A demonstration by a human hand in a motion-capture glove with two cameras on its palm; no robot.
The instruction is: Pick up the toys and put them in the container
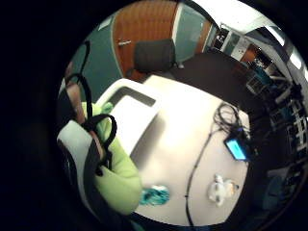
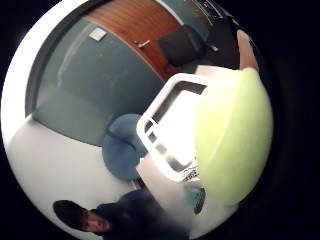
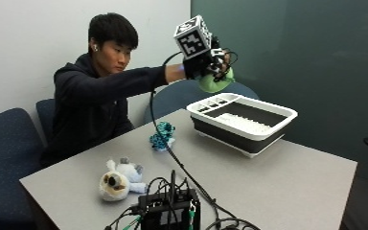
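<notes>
Holding a lime-green toy (image 3: 214, 83) above the near corner of the container (image 3: 243, 120), the gloved right hand (image 3: 204, 61) has its grip curled around the soft shape, strapped fingers (image 1: 91, 130) wrapping it in the little-finger-side palm view. The white-rimmed, dark-walled container sits on the grey tabletop (image 3: 286, 177), its ribbed floor and small side compartments open beneath the raised hand. Two more toys lie on the tabletop short of the container: a teal toy (image 3: 162, 135) close by its near side, and a white plush animal (image 3: 119, 178) farther off, beside a black electronics box (image 3: 168, 208) trailing cables. Judging by the height of the hand, the release step is at hand; doing it well likely means carrying the toy farther in over the wide ribbed floor, lowering it inside the rim, and only then opening the grip, so the rounded toy cannot glance off the edge and roll onto the tabletop.
</notes>
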